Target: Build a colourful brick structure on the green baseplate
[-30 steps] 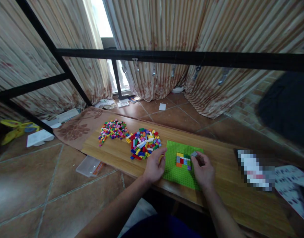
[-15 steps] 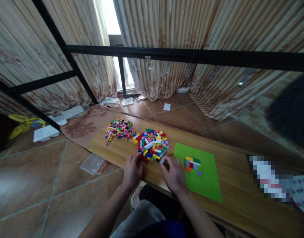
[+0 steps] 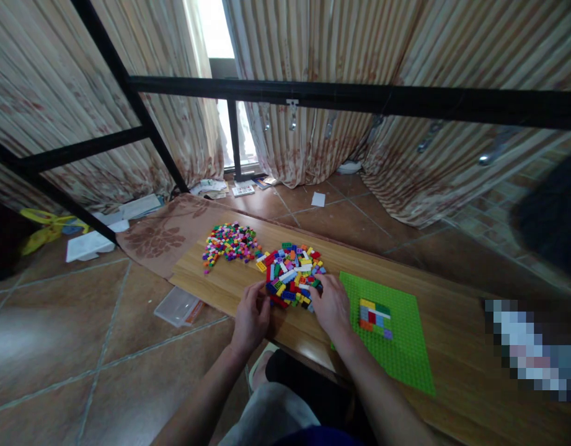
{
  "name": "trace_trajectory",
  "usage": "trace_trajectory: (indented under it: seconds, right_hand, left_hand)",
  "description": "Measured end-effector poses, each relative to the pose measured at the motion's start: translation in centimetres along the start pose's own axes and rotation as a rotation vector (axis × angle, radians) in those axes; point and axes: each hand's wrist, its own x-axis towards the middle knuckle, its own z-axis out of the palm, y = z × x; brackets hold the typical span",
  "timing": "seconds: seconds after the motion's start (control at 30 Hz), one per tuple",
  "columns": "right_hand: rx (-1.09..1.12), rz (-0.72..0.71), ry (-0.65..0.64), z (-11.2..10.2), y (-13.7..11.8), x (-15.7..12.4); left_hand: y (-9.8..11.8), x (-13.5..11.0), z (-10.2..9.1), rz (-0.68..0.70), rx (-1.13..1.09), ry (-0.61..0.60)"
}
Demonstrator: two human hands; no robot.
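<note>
My right hand (image 3: 332, 305) reaches into the right side of a pile of toy building bricks (image 3: 289, 272), thumb and index finger apart at the bricks there. At the pile's front left, my left hand (image 3: 251, 317) has its fingers curled in; whatever they hold, if anything, is hidden. A dark red brick (image 3: 278, 301) lies by its fingertips. To the right, a green baseplate (image 3: 406, 328) bears a small flat patch of joined bricks (image 3: 372, 316) in yellow, green, white, red, blue, orange, grey and purple.
A second pile of smaller bricks (image 3: 232, 240) sits on the left part of the wooden table (image 3: 220, 288). A clear plastic box (image 3: 177, 306) is on the tiled floor below. A black metal frame (image 3: 313, 90) crosses in front of the curtains. A pixelated patch (image 3: 531, 353) covers something at right.
My right hand has moved up to the pile's right side; the small greyish brick at its fingertips no longer shows there. My left hand stays about in place. The view has shifted slightly.
</note>
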Motion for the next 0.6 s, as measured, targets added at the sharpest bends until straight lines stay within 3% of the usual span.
trace_trajectory:
  seconds: [0.13, 0.3, 0.47, 0.6]
  right_hand:
    - [0.077, 0.018, -0.010, -0.4, -0.3, 0.2]
    - [0.285, 0.094, 0.038, -1.5, -1.5, -1.4]
    - [0.345, 0.076, 0.009, -1.9, -2.3, -4.0]
    - [0.284, 0.047, -0.004, -1.8, -1.8, -4.9]
  left_hand:
    - [-1.3, 3.6, 0.0, -0.075, 0.015, 0.062]
    - [-2.4, 7.5, 0.4, 0.007, 0.201, -0.040]
    - [-2.4, 8.4, 0.3, 0.077, 0.324, -0.095]
    - [-1.6, 8.1, -0.4, 0.005, 0.254, -0.035]
